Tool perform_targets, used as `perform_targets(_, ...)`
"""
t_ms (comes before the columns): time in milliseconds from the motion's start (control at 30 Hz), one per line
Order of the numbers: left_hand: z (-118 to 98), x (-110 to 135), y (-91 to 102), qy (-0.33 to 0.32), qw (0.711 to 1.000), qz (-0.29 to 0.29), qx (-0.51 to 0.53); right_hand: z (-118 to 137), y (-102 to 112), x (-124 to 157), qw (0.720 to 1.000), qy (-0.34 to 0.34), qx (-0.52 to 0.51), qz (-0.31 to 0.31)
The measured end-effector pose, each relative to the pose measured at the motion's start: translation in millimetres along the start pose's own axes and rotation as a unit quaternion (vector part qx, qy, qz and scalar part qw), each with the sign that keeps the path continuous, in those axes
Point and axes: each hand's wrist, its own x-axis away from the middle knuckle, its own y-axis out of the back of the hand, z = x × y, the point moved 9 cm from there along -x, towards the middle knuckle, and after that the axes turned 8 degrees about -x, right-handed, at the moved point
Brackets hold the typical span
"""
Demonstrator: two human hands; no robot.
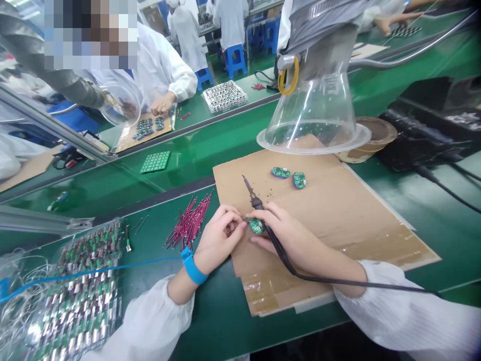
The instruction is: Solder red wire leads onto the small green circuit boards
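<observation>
Green workbench (180,321) runs under a cardboard sheet (338,225). Near the sheet's left edge, my hands nearly meet around a small green circuit board (256,226): my left hand (218,240) pinches it, my right hand (289,233) grips a soldering iron (252,193). Two more boards (280,172) lie near the top edge; red wires (190,223) sit just left of the sheet.

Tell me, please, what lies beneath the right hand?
A green circuit board lies partly under the right hand, above cardboard; the hand hides the rest of it.
</observation>
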Motion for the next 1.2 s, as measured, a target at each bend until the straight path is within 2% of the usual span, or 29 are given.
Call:
perform_targets(100, -2, 3, -0.3, -0.011, 1.0, 0.002, -0.003, -1, 3, 4, 0.998, -0.008, -0.06, -0.003)
perform_targets(233, -2, 8, 0.0, -0.018, 1.0, 0.008, -0.006, -5, 30, 10, 0.995, 0.007, -0.07, -0.064)
perform_targets(367, -3, 9, -1.4, -0.023, 0.999, 0.022, -0.01, -25, 56, 18, 0.987, -0.057, -0.067, -0.135)
perform_targets(433, -6, 9, -2.5, -0.033, 0.999, 0.027, -0.015, -27, 55, 19, 0.987, -0.058, -0.077, -0.13)
perform_targets(533, -12, 8, -4.2, -0.053, 0.998, 0.032, -0.029, -23, 45, 14, 0.992, -0.022, -0.081, -0.09)
perform_targets(833, -14, 7, -5.4, -0.063, 0.996, 0.034, -0.047, -12, 25, 8, 0.998, 0.006, -0.069, -0.011)
perform_targets(933, -13, 7, -5.8, -0.056, 0.997, 0.033, -0.033, -11, 26, 9, 0.997, 0.012, -0.073, -0.019)
perform_targets(1033, -13, 7, -3.9, -0.053, 0.998, 0.026, -0.022, -14, 34, 13, 0.994, 0.005, -0.094, -0.054)
perform_targets(1200, -13, 10, 7.4, -0.04, 0.998, -0.018, -0.045, -25, 49, 24, 0.965, -0.057, -0.221, -0.132)
